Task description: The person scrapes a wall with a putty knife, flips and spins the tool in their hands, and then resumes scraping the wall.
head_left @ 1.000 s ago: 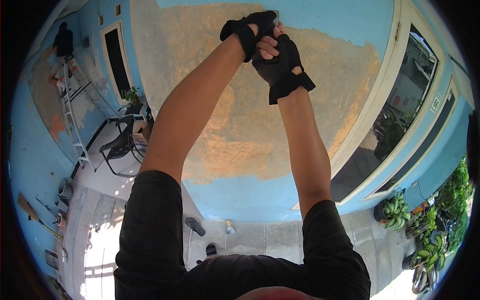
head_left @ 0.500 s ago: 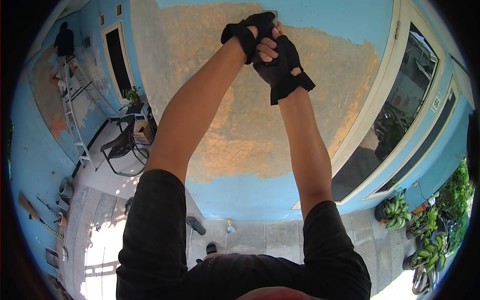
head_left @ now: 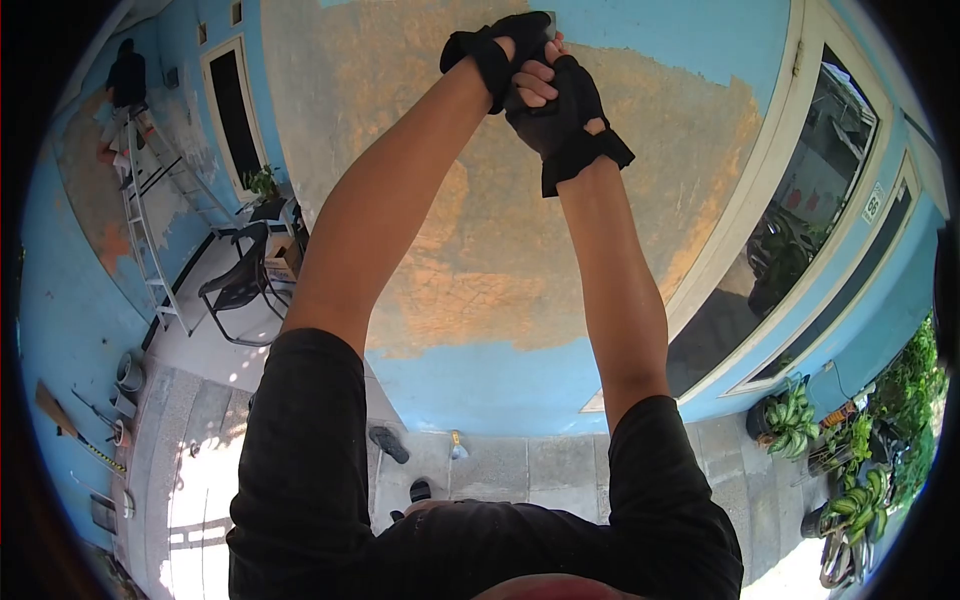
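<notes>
Both hands are raised high against a wall (head_left: 540,230) where the blue paint is gone and a grey and orange patch shows. My left hand (head_left: 505,50), in a black fingerless glove, is closed at the upper end of a scraper (head_left: 551,20). Only a small part of its grey metal blade shows, by the edge of the blue paint. My right hand (head_left: 560,105), gloved the same way, is closed just below and presses against the left. The scraper's handle is hidden inside the hands.
Another person (head_left: 127,80) stands on a stepladder (head_left: 145,225) at the far left. A black chair (head_left: 240,280) stands nearby. A tool with a yellow handle (head_left: 457,445) lies on the floor by the wall. Glazed door (head_left: 790,190) and potted plants (head_left: 790,415) are at right.
Both hands have shifted slightly up along the wall, still closed together. The view has tilted a little, so the floor and wall edge sit slightly higher.
</notes>
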Motion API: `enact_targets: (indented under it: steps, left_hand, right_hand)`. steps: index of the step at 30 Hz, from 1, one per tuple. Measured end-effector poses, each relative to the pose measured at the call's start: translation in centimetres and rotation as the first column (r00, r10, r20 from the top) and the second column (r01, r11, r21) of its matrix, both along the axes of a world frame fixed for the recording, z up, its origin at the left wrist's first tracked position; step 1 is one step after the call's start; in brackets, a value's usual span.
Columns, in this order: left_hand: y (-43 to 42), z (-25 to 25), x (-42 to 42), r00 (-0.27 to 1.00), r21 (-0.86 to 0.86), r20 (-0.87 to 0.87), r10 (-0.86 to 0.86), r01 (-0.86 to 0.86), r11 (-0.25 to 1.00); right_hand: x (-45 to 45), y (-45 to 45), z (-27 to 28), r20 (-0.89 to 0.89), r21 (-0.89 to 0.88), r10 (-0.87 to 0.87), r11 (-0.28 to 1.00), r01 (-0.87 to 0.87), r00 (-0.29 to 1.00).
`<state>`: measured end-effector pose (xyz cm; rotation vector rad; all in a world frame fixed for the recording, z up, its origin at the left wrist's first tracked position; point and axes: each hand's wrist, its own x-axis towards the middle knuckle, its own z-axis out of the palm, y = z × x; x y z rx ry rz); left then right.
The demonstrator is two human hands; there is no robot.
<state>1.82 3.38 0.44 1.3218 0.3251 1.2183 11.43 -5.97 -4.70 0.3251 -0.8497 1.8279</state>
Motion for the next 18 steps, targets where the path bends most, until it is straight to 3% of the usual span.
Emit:
enact_targets:
  steps: [1,5,7,8,10,11,12,14,15,18]
  left_hand:
    - [1.4,0.5,-0.1,0.986,0.028,-0.121,0.114,-0.111,0.993]
    - [0.0,1.6,-0.3,0.966,0.142,-0.184,0.184,-0.159,0.977]
    - [0.9,1.4,-0.8,0.987,-0.03,-0.136,-0.082,0.078,0.996]
    - [1.2,1.4,-0.6,0.987,-0.028,-0.142,-0.08,0.076,0.997]
    - [1.8,1.3,0.3,0.974,0.092,-0.177,0.142,-0.128,0.987]
    - [1.4,2.1,0.4,0.917,0.231,-0.259,0.302,-0.245,0.941]
    - [0.9,2.1,0.1,0.917,0.225,-0.26,0.304,-0.249,0.942]
    - [0.3,0.9,0.0,0.99,0.044,-0.128,0.064,-0.059,0.997]
    - [1.8,1.2,-1.8,0.971,0.093,-0.192,-0.14,0.161,0.983]
    - [3.7,1.2,-1.1,0.981,0.156,-0.183,-0.058,0.087,0.984]
  right_hand:
    - [0.1,0.5,-0.3,0.015,0.017,0.02,1.0,-0.02,1.0]
    - [-0.1,1.4,0.6,-0.032,0.054,0.068,0.996,-0.066,0.997]
    - [-0.4,0.7,0.6,-0.038,0.031,0.038,0.999,-0.037,0.999]
    - [-0.3,0.7,0.4,-0.044,0.035,0.039,0.999,-0.038,0.998]
    - [-0.1,0.6,-0.1,-0.036,0.003,0.044,0.999,-0.044,0.998]
    - [-0.3,0.8,0.7,-0.033,0.016,0.047,0.999,-0.046,0.998]
    - [-0.6,0.8,0.9,-0.046,0.015,0.05,0.999,-0.049,0.998]
    - [-0.3,0.3,-0.1,-0.064,-0.012,0.039,0.999,-0.04,0.997]
    - [-0.3,0.1,-0.3,-0.052,0.007,0.034,0.999,-0.034,0.998]
    - [-0.5,1.2,-0.1,-0.053,0.054,0.065,0.997,-0.062,0.996]
